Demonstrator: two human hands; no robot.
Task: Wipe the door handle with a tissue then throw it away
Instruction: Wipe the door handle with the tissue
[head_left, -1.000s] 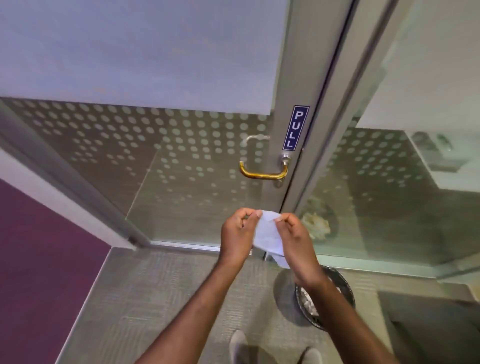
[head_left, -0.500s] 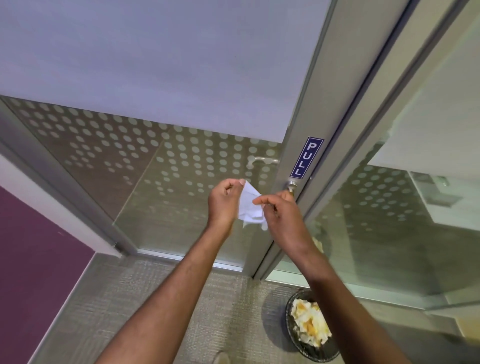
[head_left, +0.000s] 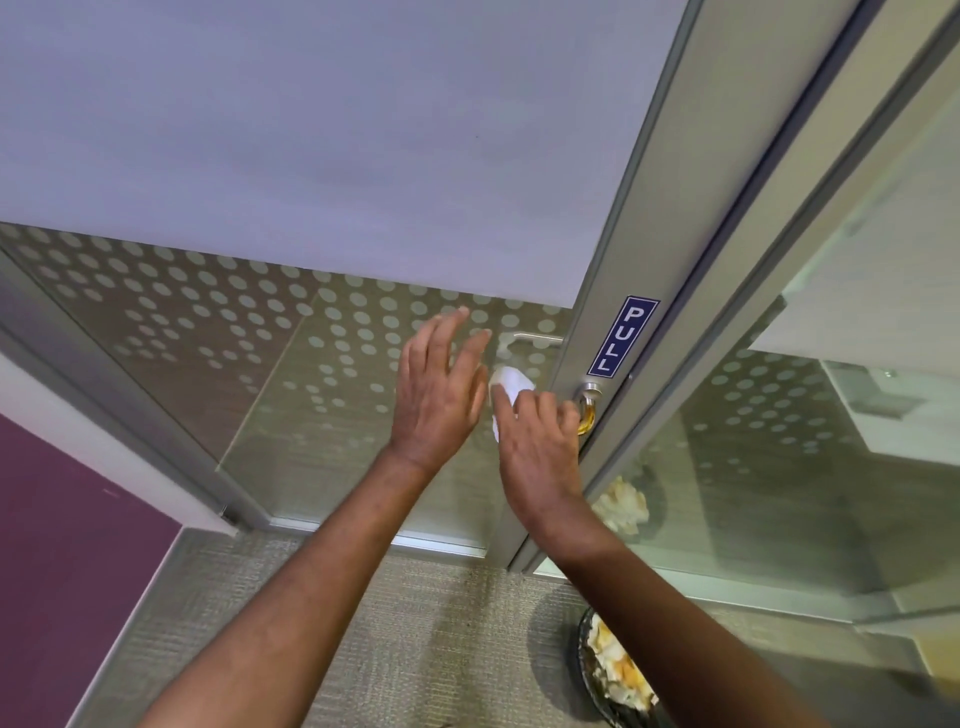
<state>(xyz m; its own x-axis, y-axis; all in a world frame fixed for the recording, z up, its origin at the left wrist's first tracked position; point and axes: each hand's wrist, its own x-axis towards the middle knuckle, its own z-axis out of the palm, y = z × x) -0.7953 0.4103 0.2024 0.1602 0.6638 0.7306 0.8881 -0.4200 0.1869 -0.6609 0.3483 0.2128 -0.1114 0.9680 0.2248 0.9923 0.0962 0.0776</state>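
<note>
A white tissue is pressed over the brass door handle, held there by my right hand. Only the handle's right end shows, at its silver mount below the blue PULL sign; the rest is hidden under the tissue and my fingers. Just to the left, my left hand hovers with its fingers spread and nothing in it. A dark round waste bin with crumpled paper inside stands on the floor at the lower right, partly behind my right forearm.
The glass door has a frosted upper band and a dotted pattern, set in a metal frame. A fixed glass panel is to the right, reflecting the bin. A purple wall stands at the left. Grey carpet covers the floor.
Both hands rose toward the handle as the view came closer. My left hand let go of the tissue and spread its fingers. My right hand put the tissue onto the handle.
</note>
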